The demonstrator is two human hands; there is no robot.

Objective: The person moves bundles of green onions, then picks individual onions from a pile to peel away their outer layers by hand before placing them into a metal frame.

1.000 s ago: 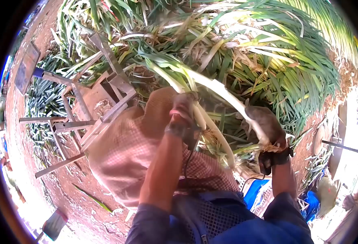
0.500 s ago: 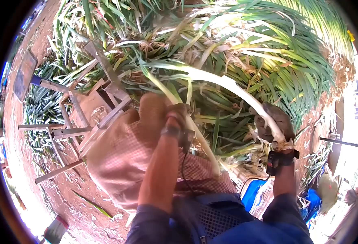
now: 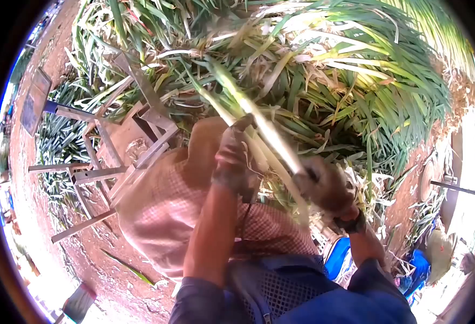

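Observation:
Long green-and-white leek stalks (image 3: 272, 137) slant across the middle, over my lap. My left hand (image 3: 234, 148), in a dirty glove, is closed around the paler stalks at their middle. My right hand (image 3: 326, 186), also gloved and slightly blurred, grips the white lower end of the brighter stalk, which lies alongside the others. Its fingers partly hide that end. Behind both hands lies a large heap of leeks (image 3: 377, 75) with green leaves and dry, pale husks.
A metal frame (image 3: 100, 175) stands to the left, beside my cloth-covered knee (image 3: 162, 210). More leaves (image 3: 59, 140) lie behind it on brown ground. Blue plastic (image 3: 418, 270) is at the lower right, near a round disc with a rod (image 3: 429, 181).
My right hand has moved left and inward with the white stalk, bringing it beside the stalks in my left hand. My left hand has shifted slightly upward.

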